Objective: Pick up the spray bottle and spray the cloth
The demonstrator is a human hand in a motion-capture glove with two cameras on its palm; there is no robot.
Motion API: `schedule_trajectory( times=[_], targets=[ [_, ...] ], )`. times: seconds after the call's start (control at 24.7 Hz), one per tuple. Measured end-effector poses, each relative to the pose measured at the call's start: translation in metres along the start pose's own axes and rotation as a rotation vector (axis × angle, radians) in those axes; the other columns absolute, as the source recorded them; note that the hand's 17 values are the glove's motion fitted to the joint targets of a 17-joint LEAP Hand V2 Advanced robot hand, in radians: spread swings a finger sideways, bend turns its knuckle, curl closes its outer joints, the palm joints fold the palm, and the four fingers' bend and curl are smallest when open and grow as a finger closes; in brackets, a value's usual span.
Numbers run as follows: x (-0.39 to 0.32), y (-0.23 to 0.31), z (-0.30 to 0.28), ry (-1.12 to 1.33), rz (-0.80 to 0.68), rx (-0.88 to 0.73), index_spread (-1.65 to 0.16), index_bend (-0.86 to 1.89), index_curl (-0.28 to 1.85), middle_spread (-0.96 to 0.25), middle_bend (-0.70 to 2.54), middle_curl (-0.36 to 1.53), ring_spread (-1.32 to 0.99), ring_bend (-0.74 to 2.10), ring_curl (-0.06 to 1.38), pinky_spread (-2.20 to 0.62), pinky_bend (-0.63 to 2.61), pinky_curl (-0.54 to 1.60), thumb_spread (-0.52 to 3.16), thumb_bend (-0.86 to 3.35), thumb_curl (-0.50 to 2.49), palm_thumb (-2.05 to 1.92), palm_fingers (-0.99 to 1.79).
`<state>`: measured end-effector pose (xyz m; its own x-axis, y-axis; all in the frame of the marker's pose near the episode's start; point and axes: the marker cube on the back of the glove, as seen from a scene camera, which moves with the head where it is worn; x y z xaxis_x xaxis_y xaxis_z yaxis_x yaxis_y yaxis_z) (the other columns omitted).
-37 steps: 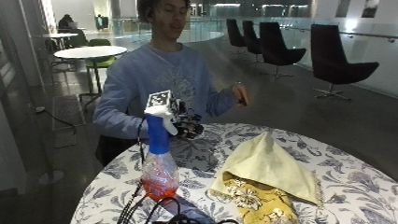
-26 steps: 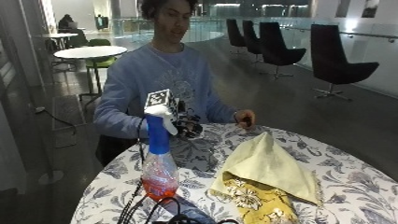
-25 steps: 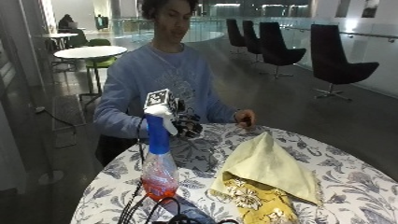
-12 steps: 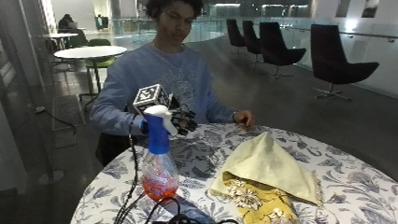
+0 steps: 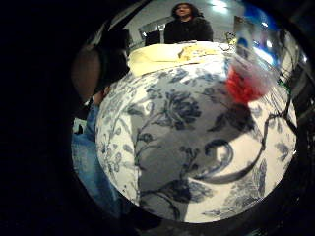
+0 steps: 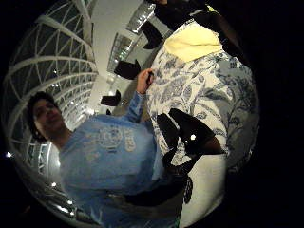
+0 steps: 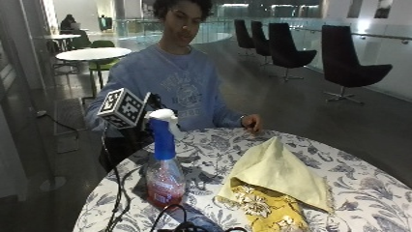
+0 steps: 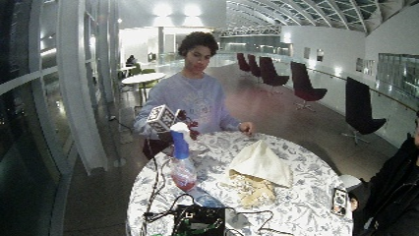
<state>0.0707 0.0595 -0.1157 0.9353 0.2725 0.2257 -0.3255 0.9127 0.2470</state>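
- The spray bottle (image 7: pixel 164 169) stands upright on the table (image 7: pixel 360 193), which wears a blue floral cloth. It has a blue neck, a white trigger head and red liquid at the bottom.
- The gloved right hand (image 7: pixel 143 113) hovers just behind the bottle's head, apart from it; whether its fingers are spread or curled cannot be told.
- The yellow cloth (image 7: pixel 277 169) lies heaped beside the bottle.
- The bare left hand (image 7: pixel 252 122) rests on the table's far edge.
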Motion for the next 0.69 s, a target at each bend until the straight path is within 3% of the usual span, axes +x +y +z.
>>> schedule_trajectory(
  times=[0.28, 0.69],
  targets=[
    [0.039, 0.002, -0.044, -0.274, 0.183, 0.094, -0.38, 0.06, 0.18, -0.06, 0.33, 0.35, -0.02, 0.46, 0.33, 0.19, 0.32, 0.33, 1.06, 0.09, 0.24, 0.62, 0.64],
    [0.089, -0.011, -0.068, -0.294, 0.329, 0.205, -0.38, 0.09, 0.17, -0.06, 0.34, 0.37, -0.02, 0.46, 0.34, 0.18, 0.34, 0.34, 1.05, 0.03, 0.26, 0.65, 0.64]
  ],
)
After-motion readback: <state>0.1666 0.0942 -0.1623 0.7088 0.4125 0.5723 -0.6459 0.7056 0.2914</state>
